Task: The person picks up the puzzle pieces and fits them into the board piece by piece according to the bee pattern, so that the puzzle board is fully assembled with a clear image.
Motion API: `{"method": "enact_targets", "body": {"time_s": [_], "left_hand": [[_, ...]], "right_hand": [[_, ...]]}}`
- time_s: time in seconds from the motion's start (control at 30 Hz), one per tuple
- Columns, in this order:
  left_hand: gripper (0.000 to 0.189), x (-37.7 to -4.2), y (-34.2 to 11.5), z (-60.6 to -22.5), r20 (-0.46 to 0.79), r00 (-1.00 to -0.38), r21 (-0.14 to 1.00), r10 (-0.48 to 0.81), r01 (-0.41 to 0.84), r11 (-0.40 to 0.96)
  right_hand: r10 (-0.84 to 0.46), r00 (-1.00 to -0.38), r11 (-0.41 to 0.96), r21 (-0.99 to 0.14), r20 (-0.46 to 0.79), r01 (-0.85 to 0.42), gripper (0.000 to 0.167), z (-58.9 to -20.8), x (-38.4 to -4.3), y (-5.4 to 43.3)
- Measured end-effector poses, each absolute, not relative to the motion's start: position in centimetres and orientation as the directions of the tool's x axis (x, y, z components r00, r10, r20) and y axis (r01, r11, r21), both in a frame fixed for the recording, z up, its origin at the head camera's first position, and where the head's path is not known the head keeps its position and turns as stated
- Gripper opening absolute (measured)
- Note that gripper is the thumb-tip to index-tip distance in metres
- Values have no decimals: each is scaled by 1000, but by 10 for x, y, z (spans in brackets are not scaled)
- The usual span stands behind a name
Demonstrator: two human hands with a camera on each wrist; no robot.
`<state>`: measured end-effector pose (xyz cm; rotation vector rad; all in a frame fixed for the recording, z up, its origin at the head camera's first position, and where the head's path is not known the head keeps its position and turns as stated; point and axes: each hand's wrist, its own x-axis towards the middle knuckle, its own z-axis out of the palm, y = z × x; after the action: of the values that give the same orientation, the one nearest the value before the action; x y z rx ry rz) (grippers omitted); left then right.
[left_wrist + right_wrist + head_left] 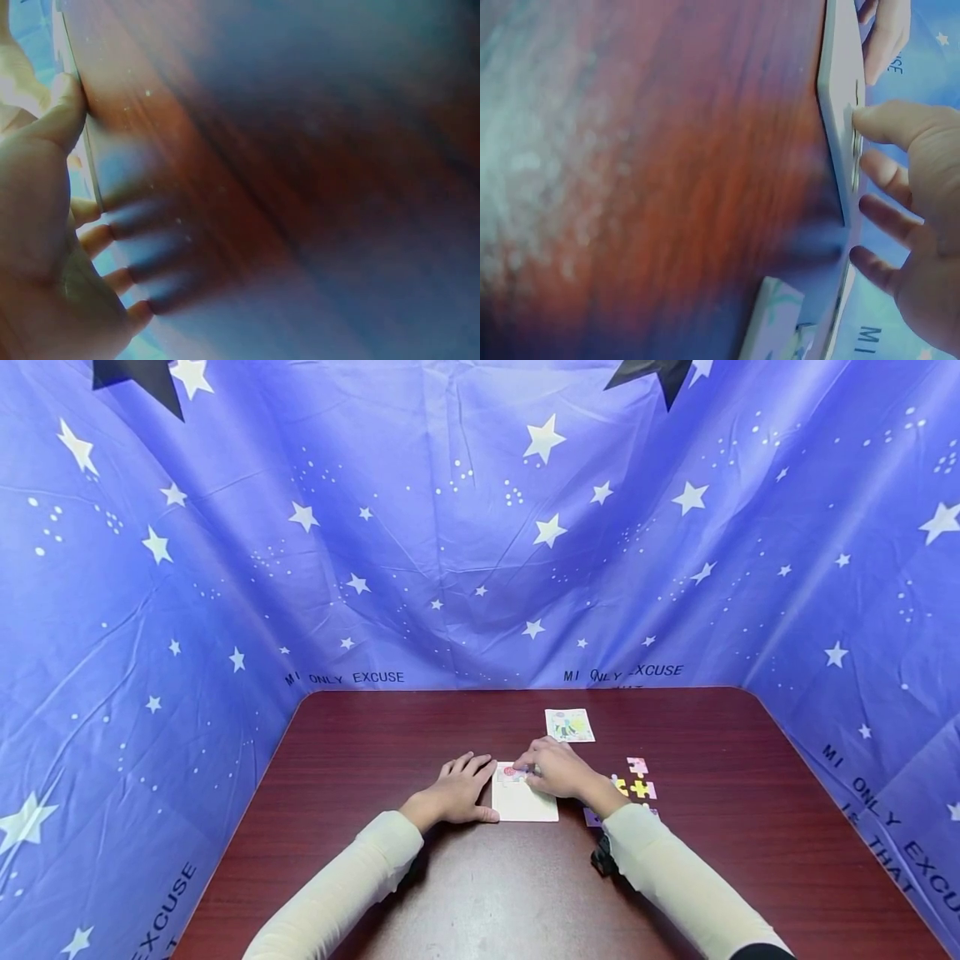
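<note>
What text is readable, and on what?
"MI ONLY EXCUSE": curtain, back left.
"MI ONLY EXCUSE": curtain, back right; creased, line below partly hidden.
"MI ONLY EXCUSE", "THAT" below after a creased word: curtain, right side.
"EXCUSE", cut-off "AT" below: curtain, left side.
"MI": curtain, right wrist view; another fragment unclear.
Card, board, pieces: any print too small to read.

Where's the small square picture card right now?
Head view: it lies on the dark red table, right of centre toward the far edge, just beyond the right hand and farther back than the loose puzzle pieces.
</note>
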<state>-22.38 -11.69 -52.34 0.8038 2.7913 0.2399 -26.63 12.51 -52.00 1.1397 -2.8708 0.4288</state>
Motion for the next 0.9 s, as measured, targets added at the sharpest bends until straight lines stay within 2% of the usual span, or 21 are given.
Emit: {"method": "enact_targets", "body": {"time_s": [0.2, 0.37, 0.7, 0.9], "left_hand": [[100, -224, -116, -523, -168, -827, 219, 536, 499, 838], [100, -224, -117, -523, -173, -827, 221, 535, 497, 839], [100, -224, -117, -525, -165, -828, 208, 536, 502, 840], [100, -224, -117, -524, -166, -828, 215, 536, 500, 839]], "right_hand": [[-659, -747, 722, -204, 88, -661, 23, -515, -264, 122], [-668, -740, 714, -215, 75, -666, 26, -520, -267, 128], [-688, -724, 672, -334, 47, -661, 36, -516, -268, 142], [-686, -722, 657, -351, 89, -667, 33, -512, -271, 161]]}}
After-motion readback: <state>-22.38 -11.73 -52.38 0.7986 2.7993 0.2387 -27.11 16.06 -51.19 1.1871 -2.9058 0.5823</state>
